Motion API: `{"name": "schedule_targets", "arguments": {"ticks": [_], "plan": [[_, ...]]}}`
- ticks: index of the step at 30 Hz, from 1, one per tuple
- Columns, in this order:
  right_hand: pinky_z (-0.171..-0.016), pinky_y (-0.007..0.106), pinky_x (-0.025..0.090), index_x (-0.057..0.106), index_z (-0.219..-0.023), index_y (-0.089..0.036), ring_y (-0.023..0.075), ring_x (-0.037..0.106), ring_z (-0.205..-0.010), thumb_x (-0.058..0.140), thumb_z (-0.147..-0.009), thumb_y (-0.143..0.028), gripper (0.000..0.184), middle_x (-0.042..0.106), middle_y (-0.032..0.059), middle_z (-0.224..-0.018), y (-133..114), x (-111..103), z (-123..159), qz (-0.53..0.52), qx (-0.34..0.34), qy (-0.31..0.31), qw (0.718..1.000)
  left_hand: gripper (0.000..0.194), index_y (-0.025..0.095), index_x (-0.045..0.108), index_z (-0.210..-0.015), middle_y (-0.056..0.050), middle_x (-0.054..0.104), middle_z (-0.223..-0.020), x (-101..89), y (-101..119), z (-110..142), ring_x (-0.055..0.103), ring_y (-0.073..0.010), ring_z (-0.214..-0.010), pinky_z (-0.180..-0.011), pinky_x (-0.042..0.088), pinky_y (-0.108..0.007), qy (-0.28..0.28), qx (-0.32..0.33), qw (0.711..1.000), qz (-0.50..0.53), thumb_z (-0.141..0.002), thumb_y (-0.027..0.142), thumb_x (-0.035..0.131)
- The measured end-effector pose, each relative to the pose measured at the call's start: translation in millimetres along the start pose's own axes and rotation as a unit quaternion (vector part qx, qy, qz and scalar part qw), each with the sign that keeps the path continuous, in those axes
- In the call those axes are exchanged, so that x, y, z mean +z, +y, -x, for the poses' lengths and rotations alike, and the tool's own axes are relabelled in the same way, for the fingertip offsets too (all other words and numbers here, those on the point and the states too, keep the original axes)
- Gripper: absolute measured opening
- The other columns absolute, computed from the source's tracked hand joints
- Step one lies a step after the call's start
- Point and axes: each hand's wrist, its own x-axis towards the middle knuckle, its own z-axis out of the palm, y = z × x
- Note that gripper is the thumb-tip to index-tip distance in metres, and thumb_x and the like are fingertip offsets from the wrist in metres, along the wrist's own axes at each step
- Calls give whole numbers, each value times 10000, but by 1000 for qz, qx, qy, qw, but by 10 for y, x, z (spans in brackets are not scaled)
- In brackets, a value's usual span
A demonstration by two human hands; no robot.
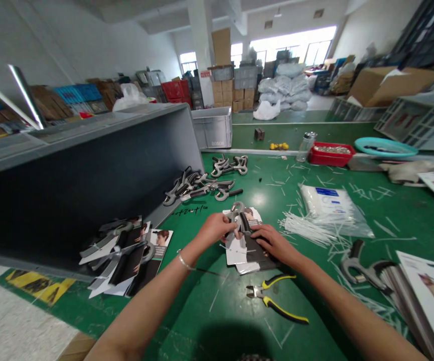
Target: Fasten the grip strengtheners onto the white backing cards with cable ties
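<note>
My left hand [217, 228] is closed round a grey and black hand-grip tool [238, 216] that lies on a printed backing card [244, 245] in the middle of the green table [209, 311]. My right hand [271, 241] presses its curled fingers on the same card and tool from the right. A thin bracelet circles my left wrist. Yellow-handled cutting pliers [275, 298] lie just in front of my hands.
A pile of loose grip tools [197, 186] lies beyond my hands. Finished carded tools [126, 253] are stacked at the left by a big grey bin. White ties [307, 228], a plastic bag [329, 203], a card stack [431, 296] and a red tray [331, 153] lie to the right.
</note>
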Motion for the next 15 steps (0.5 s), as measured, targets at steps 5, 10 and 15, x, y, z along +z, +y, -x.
{"name": "schedule_targets", "arguments": {"ticks": [5,10,15], "plan": [[-898,435,494,639,-1033,-210,230,616,-983,504,-934,-251,173,681,69,-1018,-146,-5,135,-46,142,92,984,272,146,589,-507,17,499,-410,222,33,-208,533,-126,-398,-440,325,-216,-39,-4,998,-39,-704,311,677],[-794,365,512,601,-1082,-210,201,652,-830,481,-946,-327,215,699,37,-932,-321,-10,60,-121,191,54,973,305,163,603,-543,6,519,-418,339,-41,17,543,-136,-429,-468,319,-226,-29,-6,998,-53,-748,381,665],[-855,398,491,607,-1060,-194,222,635,-905,473,-936,-257,194,677,66,-986,-365,-6,87,-66,198,45,977,326,162,636,-633,-23,628,-530,264,-140,68,558,-140,-425,-473,361,-233,-138,-13,990,-34,-820,420,573]]}}
